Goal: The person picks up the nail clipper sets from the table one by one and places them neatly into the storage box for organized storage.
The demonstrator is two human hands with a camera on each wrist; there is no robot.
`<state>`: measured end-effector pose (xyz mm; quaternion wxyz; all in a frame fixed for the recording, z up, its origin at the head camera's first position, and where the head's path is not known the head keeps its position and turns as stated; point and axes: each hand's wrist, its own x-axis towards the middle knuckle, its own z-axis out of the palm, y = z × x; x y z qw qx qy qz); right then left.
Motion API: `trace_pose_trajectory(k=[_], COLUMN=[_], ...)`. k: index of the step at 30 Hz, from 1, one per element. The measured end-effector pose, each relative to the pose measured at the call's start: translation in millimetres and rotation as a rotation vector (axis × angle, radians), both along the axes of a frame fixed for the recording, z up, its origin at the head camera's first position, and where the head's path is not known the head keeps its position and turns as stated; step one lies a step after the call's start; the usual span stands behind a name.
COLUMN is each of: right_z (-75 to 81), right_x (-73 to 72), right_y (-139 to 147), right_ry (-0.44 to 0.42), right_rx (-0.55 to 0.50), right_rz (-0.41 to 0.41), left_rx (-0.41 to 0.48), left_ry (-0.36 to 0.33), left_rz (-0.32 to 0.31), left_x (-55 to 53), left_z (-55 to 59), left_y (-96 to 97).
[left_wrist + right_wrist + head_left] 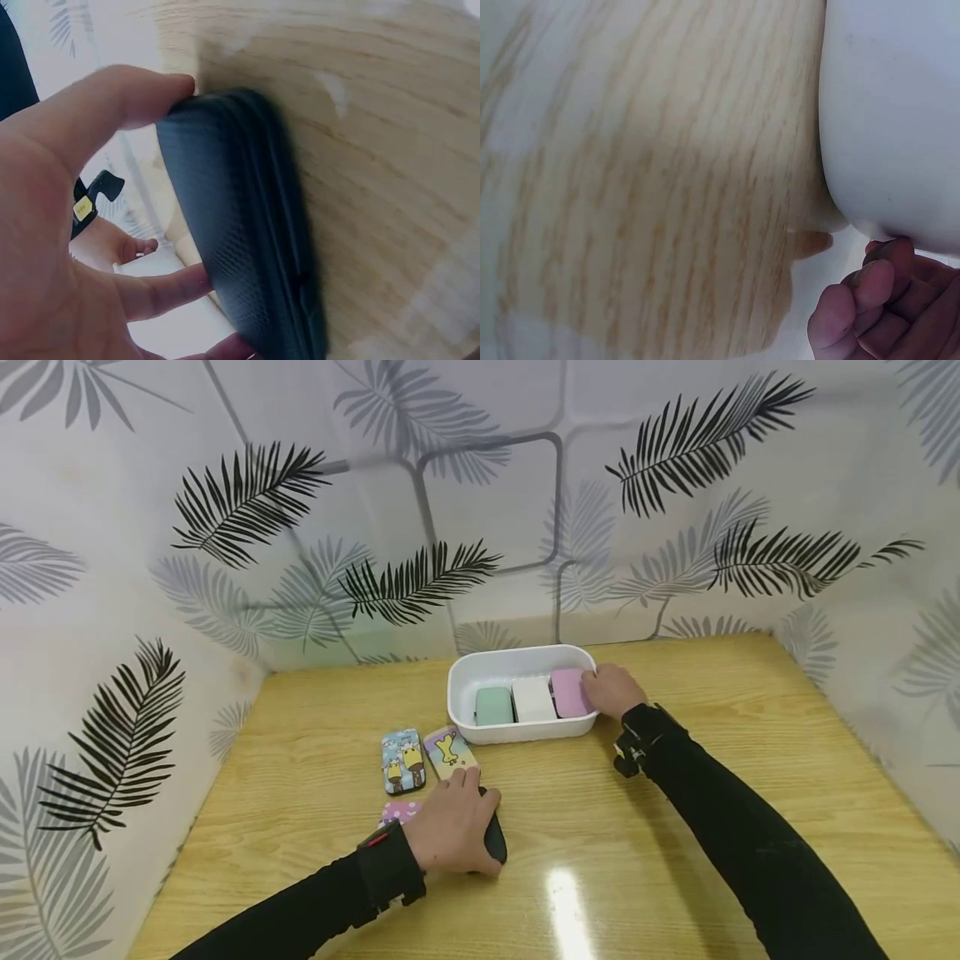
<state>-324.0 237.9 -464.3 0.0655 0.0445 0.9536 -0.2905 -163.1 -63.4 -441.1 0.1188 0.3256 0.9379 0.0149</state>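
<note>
My left hand (452, 822) grips a small dark zipped case (225, 195) by its edges, thumb at one end and fingers along the other side. In the left wrist view the case stands on edge, its textured face toward the palm. My right hand (615, 691) holds the right end of a white plastic bin (517, 735), fingers (832, 311) curled at the outer wall. Inside the bin sit a green case (493, 706), a white case (533, 700) and a pink case (570, 693), side by side; the right thumb is against or close to the pink one.
Left of the bin lie a blue case with yellow animals (403, 762) and a pastel case with a yellow figure (450, 750). A pink spotted case (400, 812) is partly hidden by the left hand. The wooden table (675, 877) meets leaf-patterned walls at the back and sides.
</note>
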Motion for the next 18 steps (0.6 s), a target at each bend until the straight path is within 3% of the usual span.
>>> trace_pose_trajectory(k=[4,8,13,18], right_z=[-0.9,-1.0,-1.4,-5.6], right_x=[-1.6,-2.2,-2.9,-3.9], right_y=[-0.4,0.2,1.8,2.4], right_ry=[-0.004,-0.001,0.012,0.019], right_rx=[0.005,0.005,0.007,0.0], right_rz=[0.001,0.001,-0.002,-0.004], left_rx=[0.06,0.169,0.287,0.315], left_ry=[-0.063,-0.086,-0.018,0.046], left_rz=[0.01,0.011,0.018,0.057], left_x=[-3.3,-10.5,-25.5,-49.7], left_z=[-1.4,7.0,34.0,61.7], left_y=[-2.6,-5.4,-1.0,9.0])
